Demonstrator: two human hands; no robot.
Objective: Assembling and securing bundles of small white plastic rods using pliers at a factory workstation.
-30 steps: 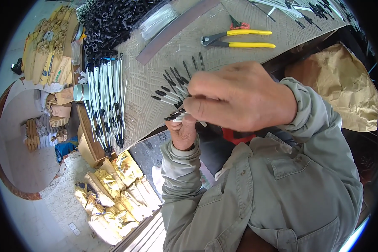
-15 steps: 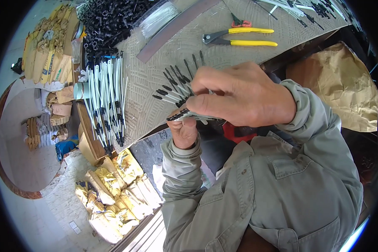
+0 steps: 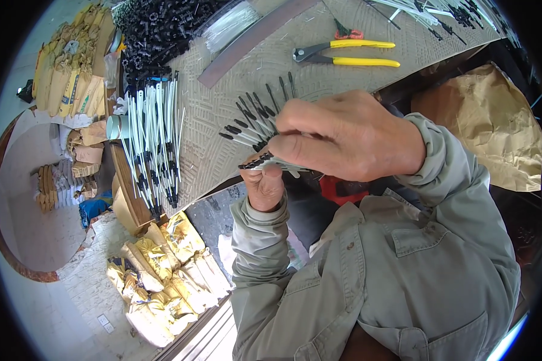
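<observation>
A fan of thin pale sticks with black tips (image 3: 256, 127) spreads out over the table's near edge, its black ends pointing away from me. My left hand (image 3: 264, 188) is closed around the near side of this bundle, thumb up, with a row of black pieces (image 3: 256, 160) lying across above the fingers. Over the bundle's right part, my right hand (image 3: 358, 135) has its thumb and curled fingers pinched together. Its fingertips hide whatever lies between them. Pale stick ends show just under it.
Left of the hands lies a pile of similar pale sticks (image 3: 156, 132). Beyond are heaped black parts (image 3: 162, 36), a metal strip (image 3: 247, 45), yellow-handled pliers (image 3: 362, 61) and red-handled snips (image 3: 350, 33). Brown paper (image 3: 482, 120) is at right; wrapped bundles (image 3: 162, 277) lie lower left.
Both hands stay almost in place over the bundle. The left hand's row of black pieces sits slightly higher and differently tilted; the whole view has shifted slightly.
</observation>
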